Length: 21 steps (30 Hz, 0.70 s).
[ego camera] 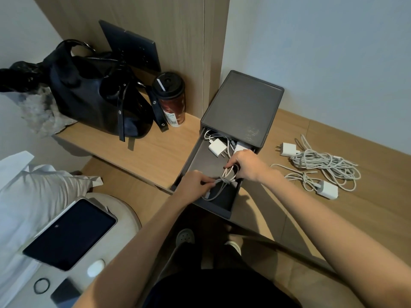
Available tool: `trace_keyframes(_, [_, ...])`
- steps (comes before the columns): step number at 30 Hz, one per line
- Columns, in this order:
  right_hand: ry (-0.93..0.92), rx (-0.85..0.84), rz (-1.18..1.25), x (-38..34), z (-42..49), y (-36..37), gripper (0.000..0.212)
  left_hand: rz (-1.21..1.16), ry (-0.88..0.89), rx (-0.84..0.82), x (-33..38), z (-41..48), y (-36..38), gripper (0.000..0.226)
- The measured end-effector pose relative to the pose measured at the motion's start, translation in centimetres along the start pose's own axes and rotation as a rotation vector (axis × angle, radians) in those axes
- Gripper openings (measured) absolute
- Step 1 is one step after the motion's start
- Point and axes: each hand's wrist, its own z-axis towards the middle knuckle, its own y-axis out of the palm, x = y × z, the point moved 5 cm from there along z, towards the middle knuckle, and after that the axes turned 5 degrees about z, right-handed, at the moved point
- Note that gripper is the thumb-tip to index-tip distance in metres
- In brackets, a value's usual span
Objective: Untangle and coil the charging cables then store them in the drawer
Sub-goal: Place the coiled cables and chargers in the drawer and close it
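A dark grey drawer box (242, 103) stands on the wooden desk with its drawer (200, 158) pulled out toward me. At the drawer's back lie white charger plugs (216, 147) with cable. Both my hands hold one coiled white cable (224, 178) over the drawer's front half. My left hand (195, 181) pinches the bundle's wrapped end. My right hand (244, 163) grips the loops from the right. To the right on the desk lies a tangled pile of white cables (322, 165) with two white chargers (287, 149) (328, 189).
A black handbag (97, 94) and a dark tumbler (170, 98) stand on the shelf left of the box. A tablet (69, 234), a small white case (95, 267) and a black hair tie (41, 285) lie on a round stool at lower left. Bedding fills the left edge.
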Motion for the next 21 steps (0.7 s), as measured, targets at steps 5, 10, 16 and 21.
trace_keyframes(5, [0.063, 0.060, 0.040, 1.0, -0.3, -0.4, 0.028, -0.051, -0.031, -0.016, 0.0, 0.6, 0.8, 0.024])
trace_keyframes(10, [0.033, 0.166, 0.045, 1.0, -1.0, 0.5, 0.022, -0.024, -0.060, -0.050, 0.4, 0.7, 1.9, 0.023])
trace_keyframes(16, [0.063, 0.253, 0.124, 0.9, -1.1, 0.6, 0.015, -0.141, -0.063, -0.050, 1.3, 1.1, 2.6, 0.020])
trace_keyframes(21, [0.035, 0.237, 0.122, 0.7, -1.5, 0.4, 0.019, -0.096, -0.011, -0.102, 0.5, 1.2, 2.4, 0.021])
